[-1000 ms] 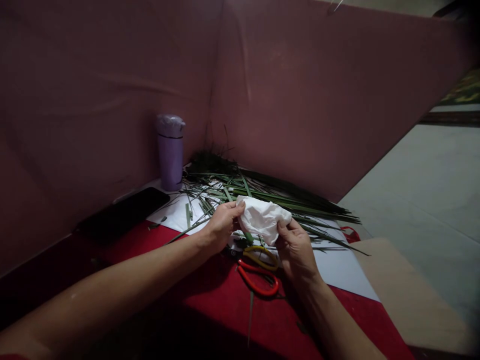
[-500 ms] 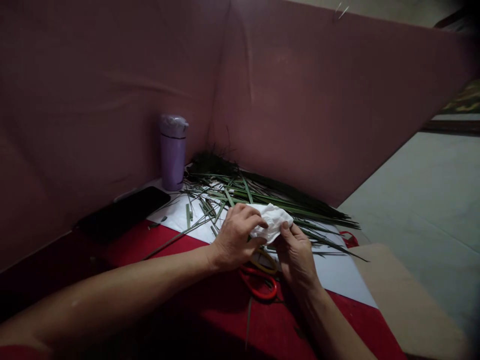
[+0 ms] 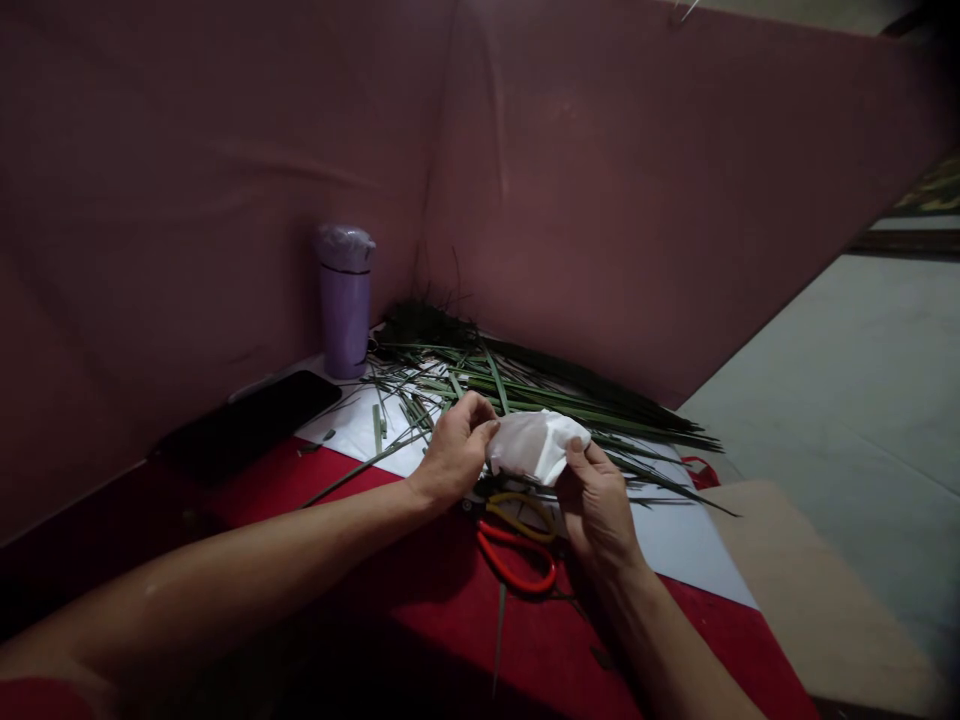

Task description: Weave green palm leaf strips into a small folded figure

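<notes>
A thin white tissue (image 3: 536,445) is stretched between my two hands above the table. My left hand (image 3: 459,445) pinches its left edge between thumb and fingers. At the other end, my right hand (image 3: 600,500) grips the bunched right side, thumb on top. Right below lie scissors with one red and one yellow handle loop (image 3: 517,560); their blades are mostly hidden. Behind the tissue, long green leaf strips (image 3: 570,400) spread over a white sheet (image 3: 675,540).
A purple bottle (image 3: 346,310) with a plastic-wrapped top stands at the back left. Next to it lies a black phone-like slab (image 3: 255,420). Red cloth (image 3: 420,600) covers the table front. Pink fabric walls (image 3: 600,200) rise behind, and a beige board (image 3: 817,600) lies at the right.
My left hand has moved slightly left and up, drawing its side of the tissue out. The crumpled tissue is now flatter and wider, and more of the scissors' handles shows.
</notes>
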A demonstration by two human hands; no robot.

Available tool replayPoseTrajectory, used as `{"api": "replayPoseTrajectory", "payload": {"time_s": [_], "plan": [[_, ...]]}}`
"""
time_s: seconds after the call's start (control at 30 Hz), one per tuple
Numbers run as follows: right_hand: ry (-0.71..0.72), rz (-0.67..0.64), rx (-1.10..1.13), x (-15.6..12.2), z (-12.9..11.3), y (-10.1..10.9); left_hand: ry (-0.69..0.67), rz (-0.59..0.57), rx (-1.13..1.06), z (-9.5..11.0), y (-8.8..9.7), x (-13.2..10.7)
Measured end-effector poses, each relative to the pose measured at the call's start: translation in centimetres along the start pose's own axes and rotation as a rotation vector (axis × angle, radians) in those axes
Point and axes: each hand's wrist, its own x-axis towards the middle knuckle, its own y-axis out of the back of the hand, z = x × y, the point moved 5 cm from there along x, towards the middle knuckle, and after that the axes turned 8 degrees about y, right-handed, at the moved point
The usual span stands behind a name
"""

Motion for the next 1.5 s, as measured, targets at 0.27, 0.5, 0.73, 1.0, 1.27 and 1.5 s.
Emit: {"api": "replayPoseTrajectory", "payload": {"time_s": [0.27,0.5,0.73,1.0,1.27,1.5], "plan": [[0.046,-0.054,-0.235,-0.5,-0.4,-0.4,-0.017,-0.094,-0.01,1.1,-0.3,-0.4],[0.01,-0.187,-0.294,-1.5,-0.5,-1.3,-0.011,-0.068,-0.037,0.7,-0.1,-0.3],[-0.237,-0.205,-0.111,-1.8,-0.1,-2.3,-0.436,-0.154,0.231,2.7,-0.9,-2.1],[-0.093,0.148,-0.02,0.6,-0.4,1.2,-0.25,-0.125,-0.134,2.6,0.9,-0.5],[0.169,0.07,-0.348,0.5,-2.3,1.3,0.1,-0.057,-0.423,0.3,1.7,1.4],[0.117,-0.072,-0.302,0.2,-2.0,0.4,0.364,-0.758,-0.365,0.7,-1.3,-1.1]]}}
